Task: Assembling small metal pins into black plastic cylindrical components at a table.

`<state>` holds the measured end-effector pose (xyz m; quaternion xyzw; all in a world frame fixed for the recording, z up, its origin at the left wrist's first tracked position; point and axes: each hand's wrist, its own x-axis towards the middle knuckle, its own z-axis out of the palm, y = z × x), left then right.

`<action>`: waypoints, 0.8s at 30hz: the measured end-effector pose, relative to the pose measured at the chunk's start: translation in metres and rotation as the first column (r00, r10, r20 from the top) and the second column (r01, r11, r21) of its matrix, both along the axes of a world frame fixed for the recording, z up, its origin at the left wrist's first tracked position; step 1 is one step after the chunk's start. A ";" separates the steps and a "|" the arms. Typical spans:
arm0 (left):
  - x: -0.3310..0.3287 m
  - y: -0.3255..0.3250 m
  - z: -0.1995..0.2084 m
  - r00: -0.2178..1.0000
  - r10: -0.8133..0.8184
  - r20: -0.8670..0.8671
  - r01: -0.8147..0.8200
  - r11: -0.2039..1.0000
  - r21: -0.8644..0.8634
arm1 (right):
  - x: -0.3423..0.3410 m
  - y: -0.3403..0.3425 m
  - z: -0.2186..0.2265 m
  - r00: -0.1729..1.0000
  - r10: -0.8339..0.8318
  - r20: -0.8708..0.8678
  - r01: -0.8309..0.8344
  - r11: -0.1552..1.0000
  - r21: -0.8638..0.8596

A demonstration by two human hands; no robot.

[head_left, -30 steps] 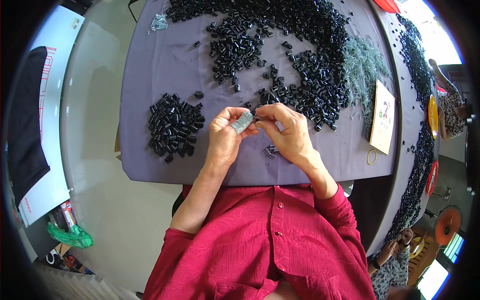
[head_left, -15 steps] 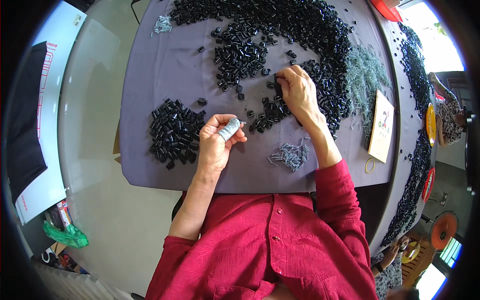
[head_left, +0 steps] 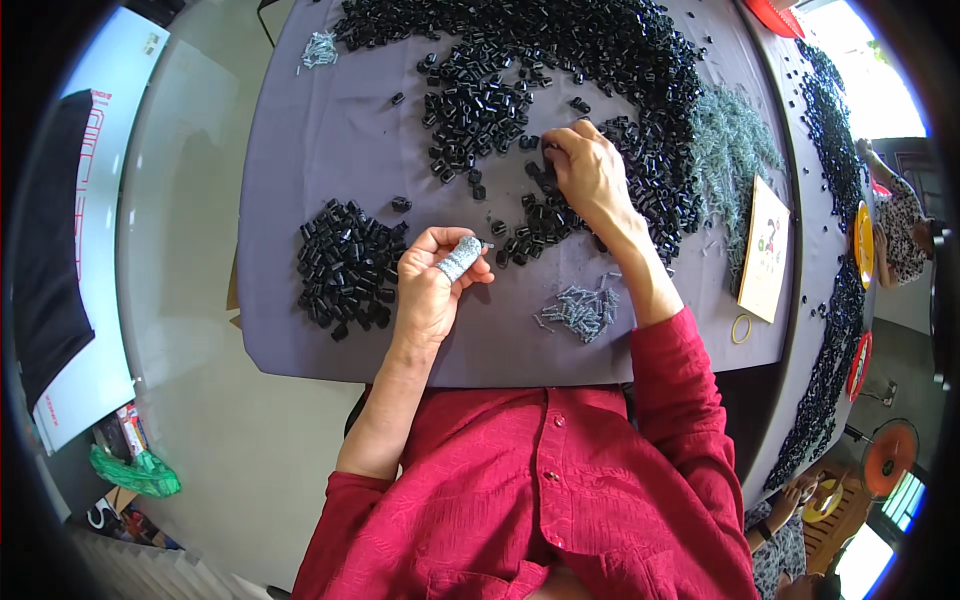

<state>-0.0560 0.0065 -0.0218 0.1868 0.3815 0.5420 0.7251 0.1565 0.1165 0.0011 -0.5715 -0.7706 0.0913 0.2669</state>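
My left hand (head_left: 430, 285) is closed around a small bundle of grey metal screws (head_left: 461, 257), held just above the grey table cloth (head_left: 320, 130). A pile of small black plastic caps (head_left: 345, 265) lies just left of it. My right hand (head_left: 590, 175) reaches forward, fingertips pinching into a loose scatter of black caps (head_left: 540, 215) at the edge of the large black heap (head_left: 560, 50). A small heap of loose grey screws (head_left: 580, 308) lies on the cloth near my right forearm.
A wide spread of grey screws (head_left: 730, 150) lies at the right, beside a tan card (head_left: 765, 250) and a yellow rubber band (head_left: 741, 328). More black caps line the table's right rim (head_left: 835, 330). Another person (head_left: 900, 215) sits at the far right.
My hands were together over the screw bundle; my right hand has left it and reached forward into the black caps. My left hand keeps the bundle and has stayed near the same spot.
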 end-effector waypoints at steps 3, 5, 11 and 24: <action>0.001 0.000 0.000 1.000 0.003 0.009 -0.003 1.000 0.025 | 0.001 0.004 0.000 0.999 0.016 0.048 -0.014 0.998 -0.053; 0.001 0.000 0.000 1.000 0.002 -0.008 -0.002 1.000 0.022 | 0.002 0.005 0.000 0.999 0.023 0.031 -0.021 0.999 -0.041; 0.001 0.000 0.000 1.000 0.000 -0.001 0.000 1.000 0.013 | 0.008 -0.003 0.006 0.999 0.002 0.038 0.000 0.998 -0.058; 0.004 0.000 0.001 1.000 0.016 -0.026 -0.016 1.000 0.010 | -0.018 -0.012 0.002 0.971 0.147 0.186 -0.167 0.982 0.093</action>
